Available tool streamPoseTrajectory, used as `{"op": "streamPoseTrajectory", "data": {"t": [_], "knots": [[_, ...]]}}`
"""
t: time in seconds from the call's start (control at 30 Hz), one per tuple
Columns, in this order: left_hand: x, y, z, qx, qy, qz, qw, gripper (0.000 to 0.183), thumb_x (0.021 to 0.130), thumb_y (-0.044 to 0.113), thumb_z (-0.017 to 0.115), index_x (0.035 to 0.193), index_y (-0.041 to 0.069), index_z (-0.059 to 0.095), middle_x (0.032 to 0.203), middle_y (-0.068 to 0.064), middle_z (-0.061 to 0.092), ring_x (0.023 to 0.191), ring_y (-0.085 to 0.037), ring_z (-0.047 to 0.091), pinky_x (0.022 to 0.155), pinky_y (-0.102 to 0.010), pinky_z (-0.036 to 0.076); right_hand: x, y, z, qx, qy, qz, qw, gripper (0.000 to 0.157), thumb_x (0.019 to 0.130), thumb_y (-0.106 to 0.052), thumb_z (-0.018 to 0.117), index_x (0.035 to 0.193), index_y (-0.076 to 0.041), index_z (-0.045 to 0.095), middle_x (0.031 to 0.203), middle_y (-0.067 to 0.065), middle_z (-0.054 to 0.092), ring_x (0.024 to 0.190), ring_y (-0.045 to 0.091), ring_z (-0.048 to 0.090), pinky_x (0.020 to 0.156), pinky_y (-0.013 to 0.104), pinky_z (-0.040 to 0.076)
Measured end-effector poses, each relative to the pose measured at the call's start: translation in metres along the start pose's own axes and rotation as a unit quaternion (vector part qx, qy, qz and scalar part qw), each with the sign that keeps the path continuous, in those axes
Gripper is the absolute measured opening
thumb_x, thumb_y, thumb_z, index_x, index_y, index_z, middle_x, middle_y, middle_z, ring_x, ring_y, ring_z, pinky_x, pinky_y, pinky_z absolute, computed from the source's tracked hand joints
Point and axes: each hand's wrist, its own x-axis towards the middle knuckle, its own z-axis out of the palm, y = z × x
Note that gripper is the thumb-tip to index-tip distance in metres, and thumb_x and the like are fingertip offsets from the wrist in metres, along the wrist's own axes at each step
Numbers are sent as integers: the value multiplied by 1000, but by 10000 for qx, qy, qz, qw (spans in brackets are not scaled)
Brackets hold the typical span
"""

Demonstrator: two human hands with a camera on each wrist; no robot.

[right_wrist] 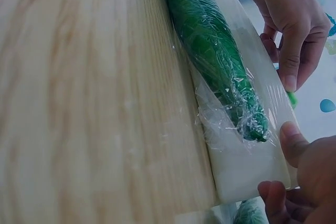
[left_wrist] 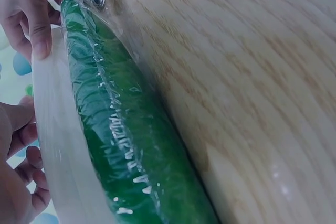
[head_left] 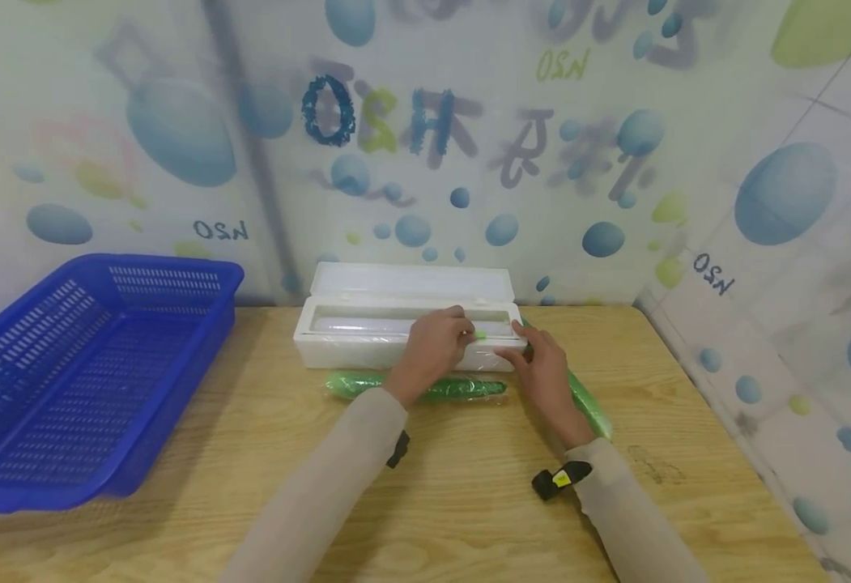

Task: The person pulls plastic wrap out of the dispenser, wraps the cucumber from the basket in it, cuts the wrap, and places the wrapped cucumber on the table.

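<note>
A white cling film dispenser [head_left: 352,350] stands against the wall with its lid [head_left: 410,283] raised and a roll of film inside. My left hand [head_left: 436,344] pinches a small green slide cutter [head_left: 479,334] at the front edge of the dispenser. With thumb and fingers, my right hand [head_left: 542,372] grips the dispenser's right end; in the right wrist view its thumb [right_wrist: 293,139] presses the front wall. Clear film hangs over that front. Directly before it lies a green cucumber [left_wrist: 115,108] wrapped in film, partly hidden by my left wrist in the head view.
A second wrapped cucumber [head_left: 589,405] lies beyond my right hand, partly covered by it. At the left of the wooden table [head_left: 469,518] stands a blue plastic basket [head_left: 126,429]. A patterned wall [head_left: 410,202] rises right behind the dispenser.
</note>
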Motion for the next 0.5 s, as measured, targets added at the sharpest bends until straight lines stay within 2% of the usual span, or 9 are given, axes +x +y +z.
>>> {"op": "streamPoseTrajectory", "data": {"t": [0.5], "knots": [[-3, -4, -5, -76, -98, -34, 9999, 10, 88, 20, 70, 92, 12, 75, 84, 5, 63, 75, -13, 62, 67, -27, 50, 0, -3, 0, -117, 2, -30, 9999, 52, 83, -17, 73, 129, 2, 57, 82, 12, 53, 68, 22, 48, 59, 31, 41]]}}
